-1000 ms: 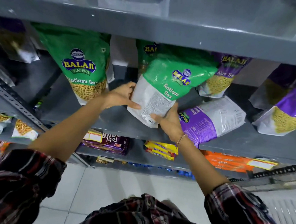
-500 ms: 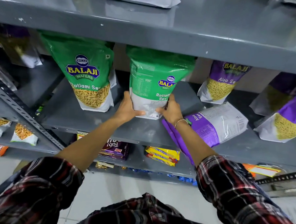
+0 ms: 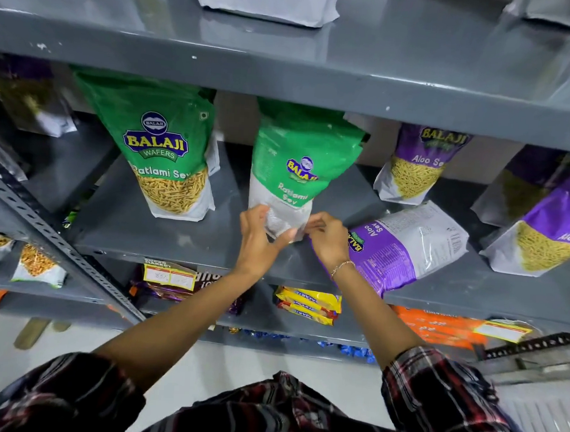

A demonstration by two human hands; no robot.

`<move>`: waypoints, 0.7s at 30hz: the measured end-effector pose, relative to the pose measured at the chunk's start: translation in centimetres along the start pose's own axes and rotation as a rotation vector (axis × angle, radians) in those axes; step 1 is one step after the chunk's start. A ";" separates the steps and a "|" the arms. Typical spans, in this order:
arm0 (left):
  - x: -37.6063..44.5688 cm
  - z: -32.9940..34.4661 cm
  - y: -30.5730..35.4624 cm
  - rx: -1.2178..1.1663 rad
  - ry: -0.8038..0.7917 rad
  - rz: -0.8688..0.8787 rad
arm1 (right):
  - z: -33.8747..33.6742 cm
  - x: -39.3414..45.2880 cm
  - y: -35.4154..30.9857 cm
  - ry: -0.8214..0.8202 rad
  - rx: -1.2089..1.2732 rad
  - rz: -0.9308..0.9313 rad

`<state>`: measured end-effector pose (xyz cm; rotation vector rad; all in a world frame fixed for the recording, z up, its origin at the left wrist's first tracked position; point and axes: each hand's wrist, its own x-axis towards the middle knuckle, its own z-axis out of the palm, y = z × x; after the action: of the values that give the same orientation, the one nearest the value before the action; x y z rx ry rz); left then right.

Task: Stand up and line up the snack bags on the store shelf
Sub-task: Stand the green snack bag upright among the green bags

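A green Ratlami Sev bag [image 3: 299, 163] stands upright at the middle of the grey shelf [image 3: 176, 240], its back side facing me. My left hand [image 3: 259, 237] and my right hand [image 3: 328, 238] pinch its white bottom edge from either side. To its left a second green Ratlami Sev bag [image 3: 162, 143] stands front-on. Just right of my right hand a purple Aloo Sev bag [image 3: 404, 245] lies flat on its side. Behind it another purple bag [image 3: 418, 163] stands upright, and a further purple bag [image 3: 547, 226] leans at the far right.
The shelf above [image 3: 284, 73] hangs low over the bag tops and carries white-bottomed bags [image 3: 265, 3]. Below are biscuit packs [image 3: 308, 306], orange packs [image 3: 436, 326] and a price label [image 3: 170, 276]. A slotted upright [image 3: 45, 229] bounds the left. Small snack bags [image 3: 36, 265] sit lower left.
The green bag went from tilted in my hands to standing upright on the shelf. Both hands slid down to its bottom edge.
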<state>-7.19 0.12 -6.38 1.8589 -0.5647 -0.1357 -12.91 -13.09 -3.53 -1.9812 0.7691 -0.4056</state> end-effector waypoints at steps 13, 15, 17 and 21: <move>4.6 -4.6 -3.0 -0.146 -0.233 -0.084 | -3.1 4.7 0.8 -0.159 -0.057 -0.052; 5.9 -5.8 -2.5 -0.138 -0.329 -0.113 | -3.5 6.1 1.0 -0.308 -0.067 -0.015; 7.1 -6.6 -2.1 -0.123 -0.386 -0.127 | -3.2 6.9 1.1 -0.413 -0.012 -0.005; 8.4 -6.5 -1.8 -0.106 -0.409 -0.153 | -2.2 6.7 1.1 -0.476 0.100 0.026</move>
<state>3.08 2.48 -4.13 1.7771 -0.6785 -0.6465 -9.56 -19.36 -3.49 -1.8673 0.4594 0.0477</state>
